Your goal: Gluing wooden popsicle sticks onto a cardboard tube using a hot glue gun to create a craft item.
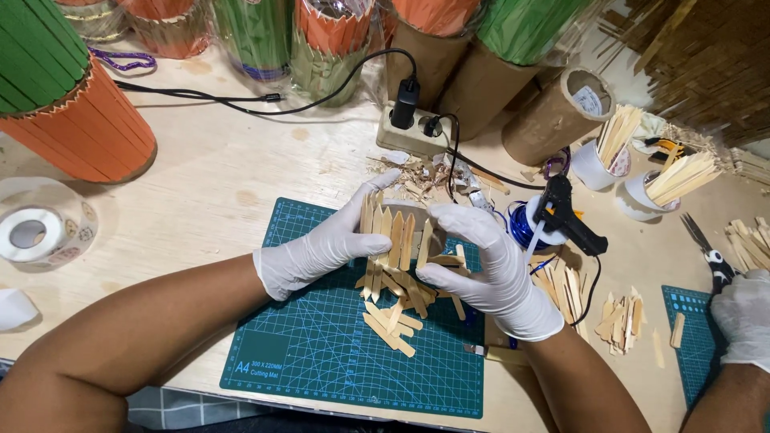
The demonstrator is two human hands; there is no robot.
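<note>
1. The stick-clad tube (397, 232) lies between both gloved hands above the green cutting mat (321, 353), its upright wooden sticks running away from the person, pointed tips toward the power strip (409, 128).
2. The left hand (321, 248) grips the tube's left flank; its fingers are pressed together along the sticks, thumb hidden behind.
3. The right hand (489, 269) covers the tube's right flank and top; its fingers curl over the rim, pinching one slanted stick (425, 240) against the wall.
4. Both hands touch the tube; the right hand lies nearer the glue gun (565, 212), which rests just beside it.
5. Loose sticks (393, 325) lie on the mat directly below the tube.
6. A co-worker's gloved hand (742, 317) rests well apart at the right edge.
</note>
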